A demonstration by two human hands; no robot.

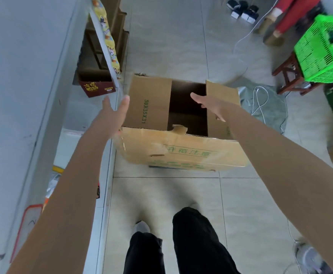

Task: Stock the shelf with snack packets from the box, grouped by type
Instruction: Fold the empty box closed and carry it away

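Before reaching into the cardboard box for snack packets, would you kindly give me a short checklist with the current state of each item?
1. Cardboard box flaps open: ok.
2. Left hand empty: ok, open beside the left flap.
3. Right hand empty: ok, over the opening.
4. Packets visible inside: cannot tell, interior dark.
5. Shelf within reach: ok, on the left, yellow packets already along its edge.

- The box (177, 147) is matt brown cardboard (glossy tape over its near flap).
- The floor (167, 36) is smooth, faintly shiny tile.
- The basket (319, 50) is perforated green plastic.
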